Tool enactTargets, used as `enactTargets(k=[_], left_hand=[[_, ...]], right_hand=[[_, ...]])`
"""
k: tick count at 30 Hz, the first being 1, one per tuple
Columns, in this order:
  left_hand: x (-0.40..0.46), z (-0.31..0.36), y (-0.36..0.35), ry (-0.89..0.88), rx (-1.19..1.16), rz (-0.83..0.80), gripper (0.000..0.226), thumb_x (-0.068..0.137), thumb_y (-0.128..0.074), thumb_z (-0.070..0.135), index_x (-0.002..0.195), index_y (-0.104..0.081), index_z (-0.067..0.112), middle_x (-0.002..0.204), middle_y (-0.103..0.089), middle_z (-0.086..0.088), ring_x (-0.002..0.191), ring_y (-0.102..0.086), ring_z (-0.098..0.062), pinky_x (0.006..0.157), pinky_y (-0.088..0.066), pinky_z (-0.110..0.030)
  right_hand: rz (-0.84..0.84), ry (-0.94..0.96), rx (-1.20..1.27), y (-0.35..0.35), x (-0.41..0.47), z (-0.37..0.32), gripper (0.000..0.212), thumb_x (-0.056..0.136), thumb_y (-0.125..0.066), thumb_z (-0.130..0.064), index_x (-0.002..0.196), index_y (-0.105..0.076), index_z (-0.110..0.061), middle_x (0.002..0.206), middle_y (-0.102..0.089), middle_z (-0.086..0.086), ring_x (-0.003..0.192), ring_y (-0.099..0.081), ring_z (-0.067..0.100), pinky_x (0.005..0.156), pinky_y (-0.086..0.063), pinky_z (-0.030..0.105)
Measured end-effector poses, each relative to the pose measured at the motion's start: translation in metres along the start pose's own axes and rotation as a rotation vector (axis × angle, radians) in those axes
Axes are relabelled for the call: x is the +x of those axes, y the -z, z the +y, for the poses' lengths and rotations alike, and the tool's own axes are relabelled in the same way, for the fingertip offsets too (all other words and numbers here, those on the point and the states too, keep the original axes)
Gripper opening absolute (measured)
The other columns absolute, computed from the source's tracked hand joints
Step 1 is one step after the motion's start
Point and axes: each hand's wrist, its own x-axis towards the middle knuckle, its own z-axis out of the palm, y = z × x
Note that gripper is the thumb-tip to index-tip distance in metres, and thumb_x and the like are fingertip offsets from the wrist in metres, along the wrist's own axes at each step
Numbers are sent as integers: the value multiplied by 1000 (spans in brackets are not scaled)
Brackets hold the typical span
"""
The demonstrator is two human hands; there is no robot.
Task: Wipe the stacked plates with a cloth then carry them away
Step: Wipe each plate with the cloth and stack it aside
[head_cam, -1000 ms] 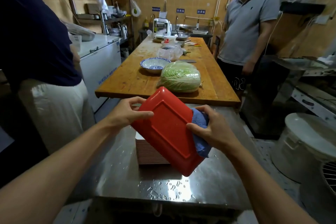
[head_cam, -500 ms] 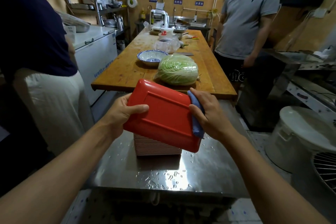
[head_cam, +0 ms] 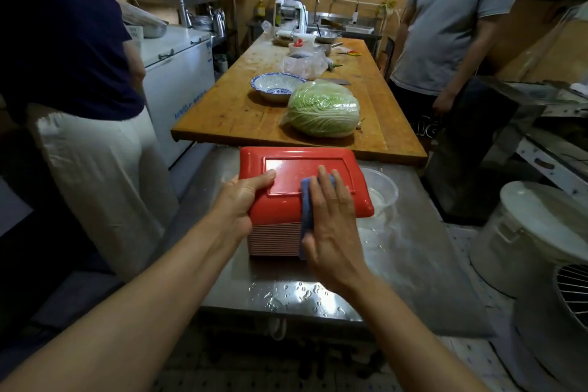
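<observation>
A red rectangular plate point(head_cam: 305, 165) lies upside down, nearly level, on top of a tall stack of plates point(head_cam: 273, 239) on the wet steel table point(head_cam: 413, 251). My left hand point(head_cam: 245, 200) grips the plate's left edge, thumb on top. My right hand point(head_cam: 331, 219) lies flat, fingers straight, pressing a blue cloth point(head_cam: 307, 204) onto the plate's underside. Most of the cloth is hidden under my palm.
A clear plastic bowl point(head_cam: 381, 188) sits right of the stack. Behind it is a wooden table point(head_cam: 229, 111) with a wrapped cabbage point(head_cam: 324, 108) and a blue-white bowl point(head_cam: 275, 86). One person point(head_cam: 79, 89) stands close left, another point(head_cam: 451, 25) at back right. A white lidded pot point(head_cam: 534, 232) and a fan point(head_cam: 569, 305) stand right.
The red plate has come down from a steep tilt to lie nearly flat on the stack. My right hand moved from its right edge onto its top, flattening over the cloth.
</observation>
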Motion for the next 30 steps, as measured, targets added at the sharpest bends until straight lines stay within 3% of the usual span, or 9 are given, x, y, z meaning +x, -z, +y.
enactTargets(k=[3,7,10,14,20,22,24,26,30], left_hand=[[-2,-3,-3,-54,-29,49,3,86,-64,11,88,-62,11,76,-66,-11,50,-65,-16,49,-55,-31],[-3,0,9,-97,-37,127,10,90,-61,21,85,-60,13,84,-65,-12,69,-65,-23,70,-55,-40],[-5,-1,21,-127,-64,108,11,91,-58,20,87,-61,11,80,-67,-12,61,-67,-19,61,-57,-33],[-6,-4,35,-140,-36,79,5,90,-59,16,87,-62,14,65,-70,-4,54,-67,-16,54,-56,-29],[-4,2,65,-118,-71,121,8,88,-60,19,96,-59,19,94,-67,-15,81,-65,-29,68,-56,-45],[-3,1,72,-105,-75,122,9,88,-61,19,97,-60,18,96,-67,-14,82,-65,-29,72,-56,-45],[-2,0,76,-92,-87,137,6,88,-61,19,94,-60,18,94,-68,-13,80,-65,-28,69,-56,-44],[-1,1,81,-88,-108,168,5,89,-61,19,93,-59,18,91,-67,-11,77,-65,-27,63,-57,-42],[-1,9,92,-49,-153,197,13,88,-62,24,99,-57,17,102,-66,-14,85,-64,-30,76,-53,-47]], right_hand=[[51,-3,191,-19,13,-27,73,65,-58,7,131,-32,-10,150,-14,14,142,-12,31,117,-12,42],[24,78,304,-33,20,-45,58,73,-57,10,122,-34,-10,150,-16,15,142,-13,30,116,-17,49],[-15,88,318,-32,29,-47,44,79,-52,2,123,-49,0,150,-25,16,142,-18,29,115,-21,50],[-52,40,214,-30,58,-43,44,84,-46,-6,129,-49,-4,150,-32,11,142,-24,24,116,-15,42],[43,-120,208,-32,62,-9,40,90,-46,2,130,-49,-3,147,-36,11,139,-29,27,115,-19,37],[70,-190,261,-35,57,2,38,91,-43,2,129,-48,-2,143,-42,12,133,-37,26,109,-26,31],[100,-275,329,-40,51,6,36,92,-39,-4,127,-46,-9,128,-53,10,115,-51,27,89,-37,28],[118,-358,353,-46,43,7,34,94,-36,-13,127,-44,-16,116,-55,7,101,-55,27,73,-33,26],[110,-271,342,-60,24,-5,43,90,-40,-18,132,-31,-20,143,-38,7,125,-43,22,96,-40,35]])
